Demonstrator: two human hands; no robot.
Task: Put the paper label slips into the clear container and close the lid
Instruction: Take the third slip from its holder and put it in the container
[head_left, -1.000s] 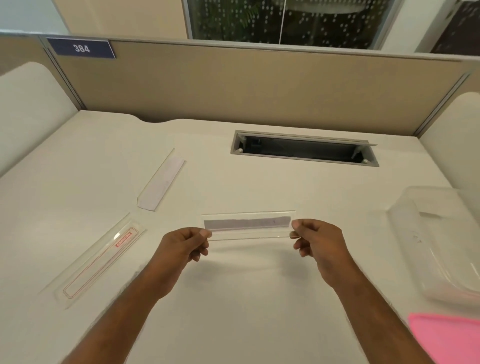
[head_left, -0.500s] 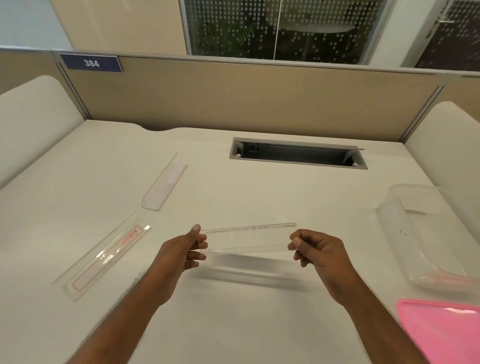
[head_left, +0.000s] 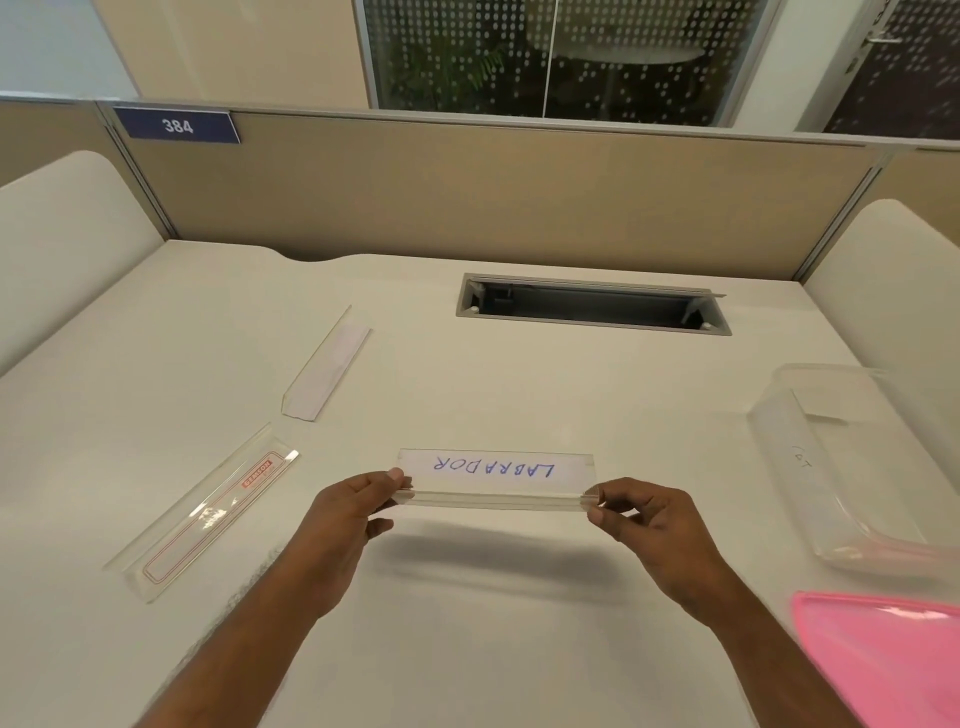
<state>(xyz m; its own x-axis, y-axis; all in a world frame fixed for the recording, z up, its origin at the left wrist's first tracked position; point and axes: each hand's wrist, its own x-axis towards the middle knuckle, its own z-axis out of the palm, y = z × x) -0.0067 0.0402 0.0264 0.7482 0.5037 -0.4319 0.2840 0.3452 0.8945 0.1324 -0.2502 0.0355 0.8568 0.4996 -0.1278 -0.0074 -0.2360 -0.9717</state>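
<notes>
A clear acrylic name holder (head_left: 493, 480) hangs above the desk's middle, held at its two ends. Inside it is a white paper slip (head_left: 494, 467) with "LABRADOR" in blue, upside down to me. My left hand (head_left: 345, 525) pinches the left end and my right hand (head_left: 649, 525) pinches the right end. The clear container (head_left: 810, 467) stands open at the right, with a slip reading "CAT" inside. Its pink lid (head_left: 883, 660) lies at the lower right. A second holder with a blank-looking slip (head_left: 327, 366) lies further back on the left.
An empty clear holder with a red printed sticker (head_left: 208, 512) lies at the left. A cable slot (head_left: 592, 306) opens in the desk at the back. Beige partitions wall the desk behind and on both sides.
Both hands have turned the holder over, from its plain back, through edge-on, to the written side of the slip facing up. The view shifted slightly.
</notes>
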